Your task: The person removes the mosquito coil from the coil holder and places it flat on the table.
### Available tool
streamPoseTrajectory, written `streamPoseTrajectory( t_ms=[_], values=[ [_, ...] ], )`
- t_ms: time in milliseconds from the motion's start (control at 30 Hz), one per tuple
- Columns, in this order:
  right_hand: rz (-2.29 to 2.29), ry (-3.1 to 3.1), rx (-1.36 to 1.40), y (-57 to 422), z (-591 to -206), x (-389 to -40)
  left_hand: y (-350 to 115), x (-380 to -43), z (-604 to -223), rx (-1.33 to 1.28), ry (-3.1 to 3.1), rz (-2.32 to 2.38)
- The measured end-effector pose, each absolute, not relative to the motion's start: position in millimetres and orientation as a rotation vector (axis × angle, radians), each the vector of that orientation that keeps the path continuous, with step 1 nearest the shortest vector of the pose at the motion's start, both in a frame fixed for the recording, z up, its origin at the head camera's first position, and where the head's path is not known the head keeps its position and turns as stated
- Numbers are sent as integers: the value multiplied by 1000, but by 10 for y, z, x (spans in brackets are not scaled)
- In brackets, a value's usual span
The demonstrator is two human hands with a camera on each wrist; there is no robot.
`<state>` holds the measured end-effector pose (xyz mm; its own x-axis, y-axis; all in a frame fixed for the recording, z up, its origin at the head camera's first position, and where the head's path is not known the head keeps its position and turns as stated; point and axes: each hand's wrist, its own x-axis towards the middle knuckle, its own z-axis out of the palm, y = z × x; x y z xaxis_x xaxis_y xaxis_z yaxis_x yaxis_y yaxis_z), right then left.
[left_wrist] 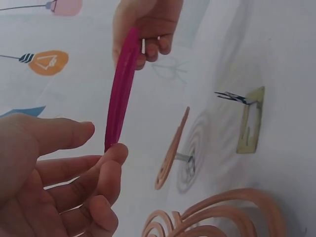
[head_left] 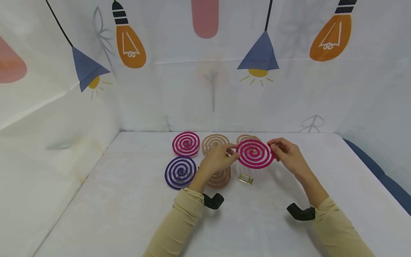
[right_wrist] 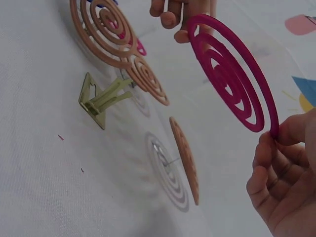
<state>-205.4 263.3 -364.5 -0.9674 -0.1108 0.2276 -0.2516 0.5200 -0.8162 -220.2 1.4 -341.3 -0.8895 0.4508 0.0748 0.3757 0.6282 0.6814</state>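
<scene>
Pink spiral coil (head_left: 253, 152) held up by its rim above the table (head_left: 257, 221)
Right hand (head_left: 287, 153) pinches one edge between thumb and fingers, while the left hand (head_left: 218, 157) touches the opposite edge with loose fingertips (left_wrist: 116, 152), its thumb standing off; this rim hold seems to keep the middle free. Below, an uncovered metal stand (head_left: 245, 179) has prongs (right_wrist: 109, 98) raised, apparently shaped to carry a coil like the tan coil (right_wrist: 185, 160) beyond
</scene>
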Motion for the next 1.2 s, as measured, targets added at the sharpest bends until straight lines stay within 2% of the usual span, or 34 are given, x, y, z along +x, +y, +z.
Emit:
streamPoseTrajectory(
  t_ms=[367, 933, 1200],
  values=[
    [1414, -2623, 334, 2716, -3690, -2049, 93, -2232, -3414, 728, 2732, 1062],
    [1302, -2654, 400, 2762, -3683, -2117, 194, -2314, -3369, 579, 2765, 1035],
    [1265, -2671, 407, 2825, -3699, -2121, 293, -2278, -3438, 654, 2886, 986]
  ],
)
